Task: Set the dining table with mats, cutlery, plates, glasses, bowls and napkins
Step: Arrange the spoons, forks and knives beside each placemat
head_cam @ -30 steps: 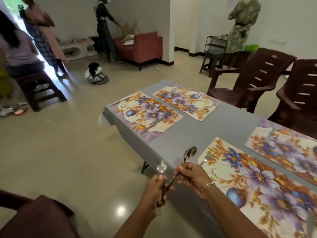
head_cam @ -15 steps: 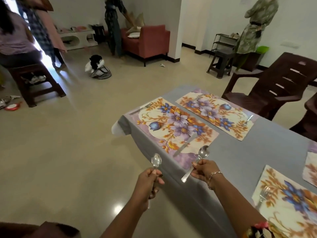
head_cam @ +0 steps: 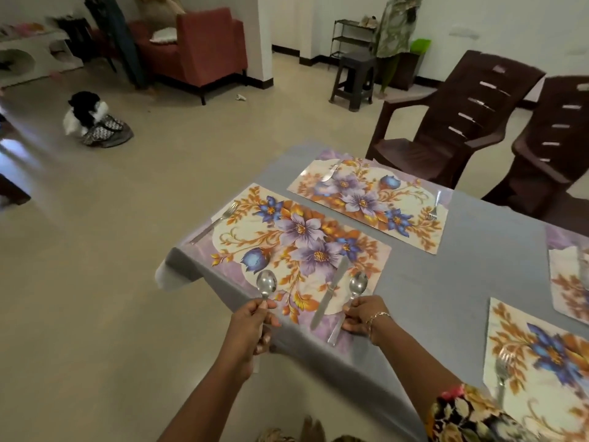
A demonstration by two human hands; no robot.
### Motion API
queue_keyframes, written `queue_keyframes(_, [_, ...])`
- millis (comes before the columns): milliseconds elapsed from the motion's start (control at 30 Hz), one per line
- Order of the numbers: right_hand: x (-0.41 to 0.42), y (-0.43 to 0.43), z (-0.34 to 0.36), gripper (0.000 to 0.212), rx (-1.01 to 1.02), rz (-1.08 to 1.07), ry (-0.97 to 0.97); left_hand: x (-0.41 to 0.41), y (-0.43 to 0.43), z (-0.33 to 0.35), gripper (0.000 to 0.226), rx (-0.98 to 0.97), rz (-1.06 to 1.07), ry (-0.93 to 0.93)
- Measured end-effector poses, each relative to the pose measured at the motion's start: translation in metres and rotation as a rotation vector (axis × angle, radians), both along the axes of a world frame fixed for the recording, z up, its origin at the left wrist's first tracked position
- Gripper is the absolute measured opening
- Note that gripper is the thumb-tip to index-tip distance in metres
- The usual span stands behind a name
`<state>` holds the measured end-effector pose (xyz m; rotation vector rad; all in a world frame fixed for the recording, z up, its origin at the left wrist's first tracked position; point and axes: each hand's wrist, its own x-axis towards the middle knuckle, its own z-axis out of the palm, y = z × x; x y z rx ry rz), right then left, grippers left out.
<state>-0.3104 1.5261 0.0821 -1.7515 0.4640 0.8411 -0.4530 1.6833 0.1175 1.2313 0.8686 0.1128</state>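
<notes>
Steel spoons (head_cam: 267,283) pinched in both hands (head_cam: 251,323), over floral mat (head_cam: 299,247)

Scene is viewed by one wide-angle head cam only, aimed fwd & down; the grey-clothed rectangular table (head_cam: 478,247) is seen close, corner-on.

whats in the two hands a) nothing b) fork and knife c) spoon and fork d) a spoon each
d: the left hand grips a spoon, and the right hand grips a second spoon beside the knife.
</notes>
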Motion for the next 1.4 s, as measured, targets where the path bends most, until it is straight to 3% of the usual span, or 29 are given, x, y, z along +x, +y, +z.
queue_keyframes(333, [0.014, 0.009, -0.01, 0.016, -0.174, 0.024, -0.011, 0.048, 0.031, -0.014, 0.019, -0.03, -0.127, 0.062])
queue_keyframes(633, [0.013, 0.023, 0.002, 0.03, -0.313, -0.039, 0.069, 0.056, 0.094, -0.024, 0.02, -0.086, -0.267, 0.068])
queue_keyframes(700, [0.01, 0.025, 0.004, 0.028, -0.385, -0.053, 0.004, 0.052, 0.113, -0.023, 0.021, -0.086, -0.295, 0.06])
queue_keyframes(867, [-0.001, 0.057, 0.011, 0.031, -0.676, 0.01, -0.375, 0.037, 0.172, -0.01, 0.027, -0.108, -0.309, 0.021])
queue_keyframes(1067, [-0.019, 0.194, 0.009, 0.033, -0.443, 0.14, -0.558, 0.017, 0.255, -0.002, 0.026, -0.117, -0.269, -0.067])
queue_keyframes(1267, [-0.024, 0.34, 0.025, 0.03, -0.172, 0.394, -0.559, 0.01, 0.334, -0.004, 0.027, -0.071, -0.16, -0.102])
queue_keyframes(1400, [-0.005, 0.411, 0.026, 0.027, -0.051, 0.424, -0.51, 0.023, 0.395, -0.01, 0.027, -0.029, -0.121, -0.079])
